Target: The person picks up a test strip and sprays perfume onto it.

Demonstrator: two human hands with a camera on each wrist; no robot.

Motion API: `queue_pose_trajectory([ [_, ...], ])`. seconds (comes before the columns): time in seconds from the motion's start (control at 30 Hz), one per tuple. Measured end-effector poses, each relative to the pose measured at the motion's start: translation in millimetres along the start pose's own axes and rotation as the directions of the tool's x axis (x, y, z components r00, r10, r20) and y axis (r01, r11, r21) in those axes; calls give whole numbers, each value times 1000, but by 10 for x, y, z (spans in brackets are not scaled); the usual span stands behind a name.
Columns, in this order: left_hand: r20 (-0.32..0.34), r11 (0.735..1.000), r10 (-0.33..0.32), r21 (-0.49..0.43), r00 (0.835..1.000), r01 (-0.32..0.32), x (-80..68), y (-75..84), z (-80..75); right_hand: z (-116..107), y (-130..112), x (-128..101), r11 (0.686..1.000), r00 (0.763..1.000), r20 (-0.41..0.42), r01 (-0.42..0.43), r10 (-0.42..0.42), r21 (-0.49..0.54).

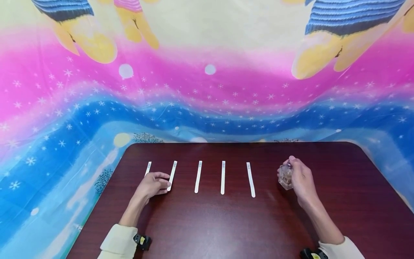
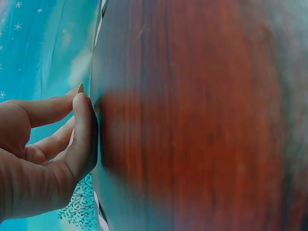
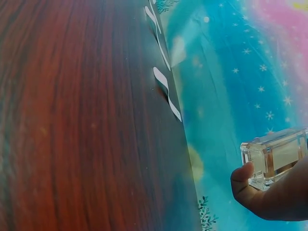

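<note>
My left hand (image 1: pixel 155 186) is at the left of the table, with thumb and fingertip pinching the lower end of a white paper strip (image 1: pixel 173 174). In the left wrist view a small pale tip (image 2: pixel 80 88) shows between the thumb and finger. Another paper strip (image 1: pixel 148 167) lies just left, partly hidden behind that hand. My right hand (image 1: pixel 303 181) grips a faceted clear glass bottle (image 1: pixel 286 176), like a perfume bottle, at the right. The right wrist view shows the bottle (image 3: pixel 276 156) with a fingertip pressed against its edge.
Three more paper strips lie in a row across the middle: one (image 1: pixel 198 177), another (image 1: pixel 222 177) and a third (image 1: pixel 250 180). Small print marks their far ends. The dark red table (image 1: pixel 207 223) ends before a printed cloth backdrop (image 1: pixel 207 97).
</note>
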State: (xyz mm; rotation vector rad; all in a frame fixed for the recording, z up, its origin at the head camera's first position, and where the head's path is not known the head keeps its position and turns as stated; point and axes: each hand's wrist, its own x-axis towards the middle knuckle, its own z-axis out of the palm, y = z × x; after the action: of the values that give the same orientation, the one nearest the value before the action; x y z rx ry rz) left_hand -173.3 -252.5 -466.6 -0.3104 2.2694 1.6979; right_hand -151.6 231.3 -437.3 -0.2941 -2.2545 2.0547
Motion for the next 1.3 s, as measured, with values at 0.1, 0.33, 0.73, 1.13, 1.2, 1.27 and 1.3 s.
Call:
queue_pose_trajectory([
  [0.1,-15,1000,-2,6,1000,2,-3,-1,-7,4,-1,5,1000,1000,2,-5,5,-15],
  [0.33,-39,999,-4,52,999,6,-32,16,-33,8,6,-1,1000,1000,3,1,-1,-23],
  [0.73,-19,999,52,15,998,-51,-109,150,125,4,4,-12,1000,1000,-7,-3,3,3],
  [1.13,-5,996,87,-1,996,-87,-56,218,423,2,3,-13,999,1000,-1,-2,2,43],
  [1.2,-2,996,86,-12,996,-86,-44,229,480,1,-4,-17,999,1000,2,-3,3,38],
  [1.27,4,996,92,-19,996,-92,-34,241,535,-1,-12,-19,1000,1000,4,-1,1,21],
  [1.3,9,995,96,-19,995,-96,-31,250,561,0,-15,-18,1000,1000,1,1,-1,8],
])
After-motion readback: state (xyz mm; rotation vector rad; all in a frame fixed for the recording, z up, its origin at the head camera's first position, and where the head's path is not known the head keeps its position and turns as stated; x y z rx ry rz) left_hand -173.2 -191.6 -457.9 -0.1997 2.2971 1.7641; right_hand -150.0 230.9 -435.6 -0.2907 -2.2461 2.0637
